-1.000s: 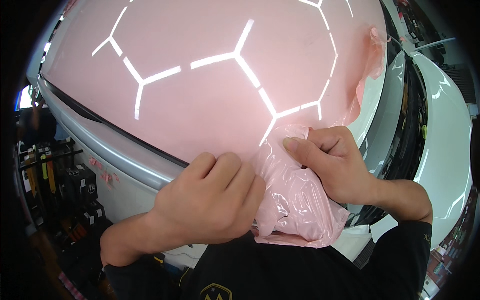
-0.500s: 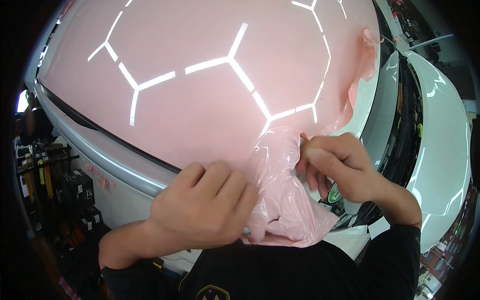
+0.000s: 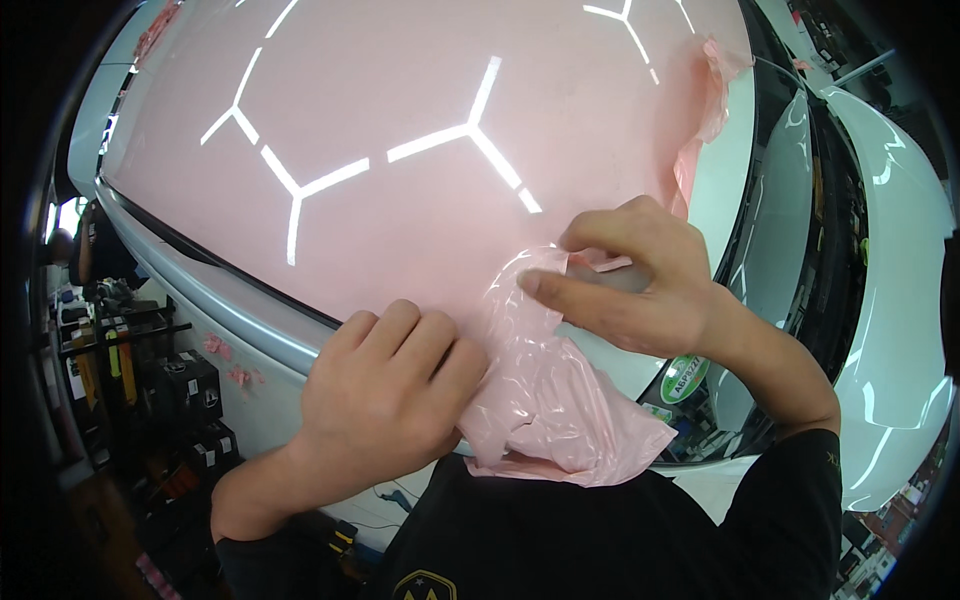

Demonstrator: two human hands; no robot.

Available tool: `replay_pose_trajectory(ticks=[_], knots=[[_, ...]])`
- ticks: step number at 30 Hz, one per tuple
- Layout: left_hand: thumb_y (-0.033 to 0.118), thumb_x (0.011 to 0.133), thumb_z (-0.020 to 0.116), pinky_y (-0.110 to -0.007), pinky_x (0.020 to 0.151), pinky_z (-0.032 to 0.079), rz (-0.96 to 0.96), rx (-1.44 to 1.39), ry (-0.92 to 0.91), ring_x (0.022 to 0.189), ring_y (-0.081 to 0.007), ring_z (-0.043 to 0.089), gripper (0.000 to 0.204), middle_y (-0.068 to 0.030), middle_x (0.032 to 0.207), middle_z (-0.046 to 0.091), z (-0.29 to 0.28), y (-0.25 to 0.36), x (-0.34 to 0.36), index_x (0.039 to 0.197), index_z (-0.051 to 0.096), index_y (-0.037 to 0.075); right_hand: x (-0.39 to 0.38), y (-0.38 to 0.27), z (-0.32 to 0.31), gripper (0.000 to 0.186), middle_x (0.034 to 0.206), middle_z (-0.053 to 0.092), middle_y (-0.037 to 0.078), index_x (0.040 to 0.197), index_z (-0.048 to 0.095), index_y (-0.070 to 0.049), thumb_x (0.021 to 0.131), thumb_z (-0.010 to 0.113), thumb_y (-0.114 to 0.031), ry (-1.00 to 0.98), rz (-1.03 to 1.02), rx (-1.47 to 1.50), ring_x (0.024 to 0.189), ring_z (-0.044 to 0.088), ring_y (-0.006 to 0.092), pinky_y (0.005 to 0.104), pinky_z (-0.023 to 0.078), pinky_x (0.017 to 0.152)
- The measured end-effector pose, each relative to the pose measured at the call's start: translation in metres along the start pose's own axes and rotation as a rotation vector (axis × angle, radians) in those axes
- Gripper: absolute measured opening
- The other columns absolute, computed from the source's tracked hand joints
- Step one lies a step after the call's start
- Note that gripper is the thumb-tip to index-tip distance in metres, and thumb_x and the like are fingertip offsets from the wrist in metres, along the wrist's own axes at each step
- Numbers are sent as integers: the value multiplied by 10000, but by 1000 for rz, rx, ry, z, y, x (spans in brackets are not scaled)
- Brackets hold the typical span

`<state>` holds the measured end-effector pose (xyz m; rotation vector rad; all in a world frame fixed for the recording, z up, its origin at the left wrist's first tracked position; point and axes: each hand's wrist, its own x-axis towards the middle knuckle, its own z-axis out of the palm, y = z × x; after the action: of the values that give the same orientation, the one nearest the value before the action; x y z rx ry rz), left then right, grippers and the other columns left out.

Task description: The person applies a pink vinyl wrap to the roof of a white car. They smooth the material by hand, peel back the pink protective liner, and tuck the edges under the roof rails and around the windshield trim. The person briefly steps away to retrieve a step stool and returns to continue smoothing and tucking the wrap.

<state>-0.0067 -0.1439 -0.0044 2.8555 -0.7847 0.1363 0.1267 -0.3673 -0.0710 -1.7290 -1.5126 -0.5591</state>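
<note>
Glossy pink film (image 3: 400, 220) covers the white car's roof. At the near corner, a loose, crumpled flap of it (image 3: 560, 410) hangs down against my black shirt. My left hand (image 3: 390, 390) is closed on the film at the flap's left side; its fingertips are hidden. At the top of the flap is my right hand (image 3: 640, 280), thumb and index finger apart over the film's edge. Its other fingers are partly hidden behind the hand. Bare white roof shows beneath that hand.
A silver rail (image 3: 240, 310) runs along the roof's left side. On the right are the dark windshield (image 3: 770, 260) and white hood (image 3: 890, 330). Ragged film edging (image 3: 710, 100) stands up near the windshield. Black boxes (image 3: 180, 390) stand at the left, and a person (image 3: 95, 240) is behind.
My right hand has moved up and left along the flap, and its thumb and index finger have spread apart. The left hand stays on the film. The view has shifted slightly.
</note>
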Motion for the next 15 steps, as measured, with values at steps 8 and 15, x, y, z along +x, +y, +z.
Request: replay_pose_trajectory(ticks=[8, 15], knots=[[138, 604, 717, -327, 622, 426, -116, -5, 69, 788, -241, 581, 415, -76, 924, 580, 4, 6, 6, 1000, 668, 27, -12, 11, 10, 228, 974, 691, 81, 844, 751, -34, 647, 863, -12, 36, -116, 99, 694, 628, 193, 272, 485, 528], [158, 602, 761, -353, 719, 525, -85, 17, 124, 895, -284, 670, 528, -126, 1084, 691, 6, 10, 10, 1099, 719, -14, 0, 16, 9, 176, 966, 684, 91, 845, 695, -15, 712, 757, -112, 20, -185, 84, 688, 579, 216, 298, 446, 537]])
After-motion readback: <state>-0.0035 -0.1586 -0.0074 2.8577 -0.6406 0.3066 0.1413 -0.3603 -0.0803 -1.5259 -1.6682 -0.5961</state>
